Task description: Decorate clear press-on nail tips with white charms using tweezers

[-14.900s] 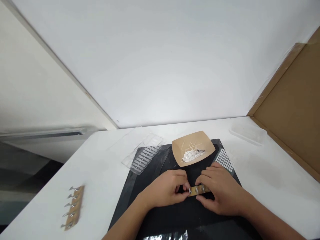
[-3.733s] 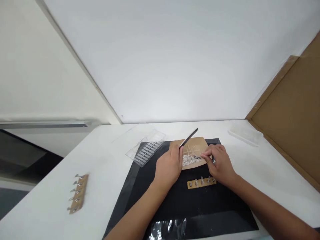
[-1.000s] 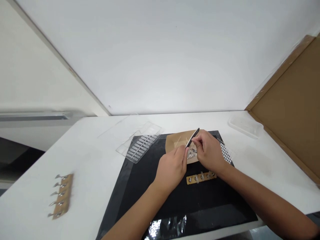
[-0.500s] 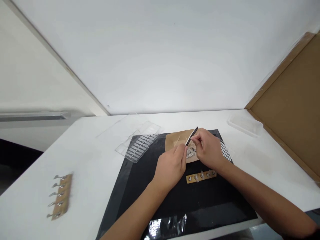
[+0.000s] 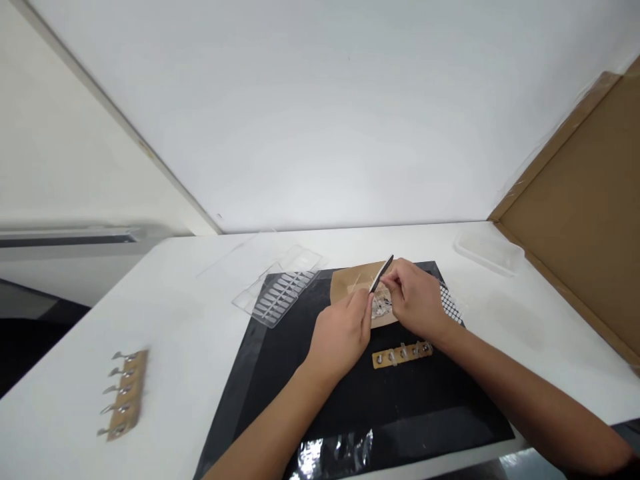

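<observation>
My left hand point(image 5: 343, 331) is closed on black tweezers point(image 5: 381, 274) whose rear end sticks up and to the right. My right hand point(image 5: 415, 298) is pinched close against the tweezers' tip, over a brown paper dish point(image 5: 347, 285) of small white pieces; what the fingers pinch is too small to name. Both hands hover above the dish at the far side of a black mat point(image 5: 350, 400). Just in front of them on the mat lies a wooden strip point(image 5: 403, 353) with several metal clips.
A clear tray of nail tips point(image 5: 278, 297) lies left of the dish. A sheet of white dots point(image 5: 451, 303) is to its right. A second wooden clip strip point(image 5: 123, 393) rests at the left on the white table. A clear lid point(image 5: 487, 252) and cardboard point(image 5: 585, 220) stand far right.
Over the last second both hands have stayed together over the dish with only slight shifts. Earlier, the hands were on the wooden strip, then the left took up the tweezers.
</observation>
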Tool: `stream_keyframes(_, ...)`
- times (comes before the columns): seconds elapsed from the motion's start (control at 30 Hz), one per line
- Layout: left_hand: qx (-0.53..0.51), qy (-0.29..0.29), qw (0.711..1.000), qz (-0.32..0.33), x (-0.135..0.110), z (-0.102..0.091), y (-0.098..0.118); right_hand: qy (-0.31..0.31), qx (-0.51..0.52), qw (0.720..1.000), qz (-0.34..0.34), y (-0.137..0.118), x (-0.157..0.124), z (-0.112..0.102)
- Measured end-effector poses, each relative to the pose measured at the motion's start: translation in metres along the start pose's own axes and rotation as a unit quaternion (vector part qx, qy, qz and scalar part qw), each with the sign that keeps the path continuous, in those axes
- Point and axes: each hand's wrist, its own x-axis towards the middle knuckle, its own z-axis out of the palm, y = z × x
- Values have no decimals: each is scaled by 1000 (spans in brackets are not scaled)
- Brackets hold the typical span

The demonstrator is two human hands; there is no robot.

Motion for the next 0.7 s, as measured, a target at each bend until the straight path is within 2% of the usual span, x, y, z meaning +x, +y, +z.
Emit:
stream_keyframes(0.1,-1,6,1000,5,0,0,1,-25,7,1000,-8,0,1,-2)
stream_keyframes(0.23,6,7,1000,1,0,2,1,8,-7,1000,5,1,1,-1)
stream_keyframes(0.33,2,8,1000,3,0,2,0,-29,5,999,-13,0,0,0)
stream_keyframes(0.47,1,15,1000,3,1,1,-1,5,4,1000,-2,-1,0,2)
stream_keyframes(0.57,-5,17,1000,2,1,1,-1,-20,19,999,-19,0,0,3)
stream_keyframes(0.7,-4,12,1000,-2,1,1,0,16,8,1000,-2,2,1,4)
